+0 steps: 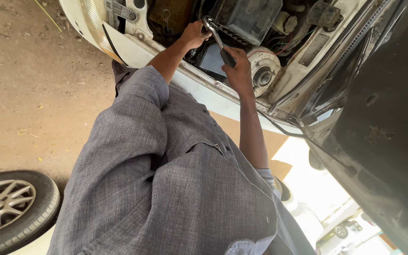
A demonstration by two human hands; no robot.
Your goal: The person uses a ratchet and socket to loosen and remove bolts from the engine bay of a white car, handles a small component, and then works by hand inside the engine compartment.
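Dirt ground [38, 89], brown and packed, fills the left of the head view, with small stones and a few yellow leaf scraps scattered on it; sunlight falls bright on a pale patch of ground [308, 174] at the lower right, so the place is outdoors; a car wheel [8, 208] with a silver spoked rim and black tyre sits at the bottom left corner; a second, far smaller wheel [341, 231] shows in the distance at the lower right. White car bodywork [133, 52] runs across the top, framing an open engine bay [260, 28] crowded with a clear plastic cover, wires and a round grey mount; the raised dark hood [383, 123] takes up the right side, its underside dusty and pitted. A grey woven garment [166, 189] covers the middle and bottom of the view. The left hand [195, 34] reaches into the bay at the head of a ratchet wrench [216, 38]; its fingers are curled in around the metal head, touching it. The right hand [239, 71] holds the wrench's black handle lower down; its fingers are wrapped shut around the grip. The wrench lies tilted between both hands, chrome head up toward the bay, handle down toward the fender edge.
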